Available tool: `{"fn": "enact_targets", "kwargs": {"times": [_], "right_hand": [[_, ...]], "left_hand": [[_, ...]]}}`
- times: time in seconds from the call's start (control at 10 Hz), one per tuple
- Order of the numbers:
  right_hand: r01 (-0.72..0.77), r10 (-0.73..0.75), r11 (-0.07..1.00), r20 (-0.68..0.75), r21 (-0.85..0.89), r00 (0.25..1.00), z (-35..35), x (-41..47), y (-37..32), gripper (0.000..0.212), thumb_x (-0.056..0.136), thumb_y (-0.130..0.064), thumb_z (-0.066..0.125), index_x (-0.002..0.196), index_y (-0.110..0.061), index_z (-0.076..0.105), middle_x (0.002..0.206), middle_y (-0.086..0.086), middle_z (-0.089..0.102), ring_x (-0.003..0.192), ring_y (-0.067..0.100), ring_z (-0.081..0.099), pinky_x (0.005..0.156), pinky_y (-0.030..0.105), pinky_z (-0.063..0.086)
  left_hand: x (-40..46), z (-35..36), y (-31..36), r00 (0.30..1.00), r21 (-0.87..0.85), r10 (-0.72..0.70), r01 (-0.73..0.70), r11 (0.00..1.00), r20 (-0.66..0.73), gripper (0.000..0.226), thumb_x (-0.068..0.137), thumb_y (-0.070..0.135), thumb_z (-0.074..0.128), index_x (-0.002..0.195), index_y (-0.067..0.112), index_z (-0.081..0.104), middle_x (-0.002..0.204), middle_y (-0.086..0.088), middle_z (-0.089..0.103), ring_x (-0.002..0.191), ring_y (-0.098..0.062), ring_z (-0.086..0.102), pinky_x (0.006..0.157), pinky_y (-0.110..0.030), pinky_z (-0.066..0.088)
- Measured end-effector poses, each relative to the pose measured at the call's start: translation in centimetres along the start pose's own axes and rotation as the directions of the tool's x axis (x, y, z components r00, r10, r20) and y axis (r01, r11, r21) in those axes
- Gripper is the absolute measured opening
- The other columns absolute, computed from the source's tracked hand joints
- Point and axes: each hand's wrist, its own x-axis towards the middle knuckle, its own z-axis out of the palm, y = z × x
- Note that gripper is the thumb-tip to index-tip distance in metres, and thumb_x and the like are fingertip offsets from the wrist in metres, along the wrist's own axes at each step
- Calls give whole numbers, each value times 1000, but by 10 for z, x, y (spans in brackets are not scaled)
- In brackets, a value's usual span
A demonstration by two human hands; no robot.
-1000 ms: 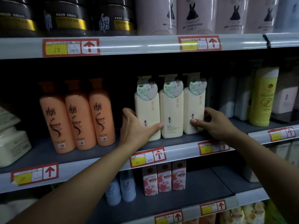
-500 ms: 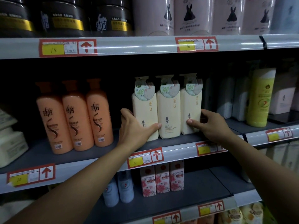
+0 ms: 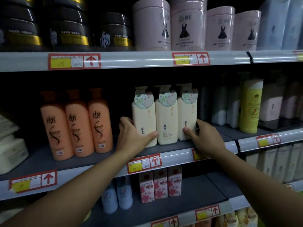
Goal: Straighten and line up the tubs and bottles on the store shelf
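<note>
scene: store shelving, dim light, three tiers visible, middle shelf (image 3: 41, 154) is where the work is
left hand (image 3: 131, 136): wrapped round the outer side of the left cream bottle (image 3: 144, 118), thumb lying across its lower front, other fingers behind it
right hand (image 3: 204, 136): cupping the outer side of the right cream bottle (image 3: 186, 115), thumb pressed on its lower front corner, fingers round the far side
grip state: both hands closed on bottles, squeezing the trio from either end, neither released
middle cream bottle (image 3: 166, 118): sandwiched between the two held ones, sides touching or very nearly
cream trio position: upright on the middle shelf, set back a little from the front lip, labels facing out, left one looks turned slightly off square
orange bottles (image 3: 77, 126): three, upright, side by side, well left of the cream trio, look lined up, a clear gap between the groups
black tubs (image 3: 70, 30): top shelf left, stacked, too dark to judge alignment
pink canisters (image 3: 185, 25): top shelf, upright in a row, look tidy
yellow-green bottle (image 3: 250, 105): right of the trio, upright, alone, white bottles behind it in shadow
progress guess: cream group nearly squared; right end of the shelf and lower tiers not judged done
left to do: probably nudge the trio flush, then move on to other sections
</note>
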Motion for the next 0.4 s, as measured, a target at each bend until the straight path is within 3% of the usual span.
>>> {"fn": "enact_targets", "kwargs": {"times": [0.2, 0.3, 0.4], "right_hand": [[-39, 32, 994, -68, -107, 997, -8, -17, -16, 50, 99, -55, 52, 129, -16, 57, 122, 7, 58, 114, 28, 55, 86, 41, 49], [-22, 9, 993, -114, -112, 993, -14, -32, -30, 47, 99, -45, 56, 133, -13, 54, 126, 11, 55, 118, 29, 49, 90, 41, 47], [12, -34, 991, -162, -136, 986, -14, -49, -43, 48, 98, -40, 57, 136, -11, 53, 129, 9, 52, 122, 28, 44, 92, 42, 48]], "left_hand": [[-7, -15, -6, 999, 47, -1, -2, 999, 53, 84, 72, 46, 87, 135, 19, 38, 134, -5, 47, 115, -25, 58, 96, -41, 52], [-16, -25, -9, 994, 59, 22, -28, 998, 103, 80, 78, 46, 81, 140, 19, 39, 134, -4, 49, 110, -23, 60, 95, -43, 54], [-28, -35, -10, 991, 68, 87, -94, 993, 101, 69, 85, 41, 76, 141, 20, 42, 131, 0, 50, 109, -19, 58, 93, -36, 52]]}}
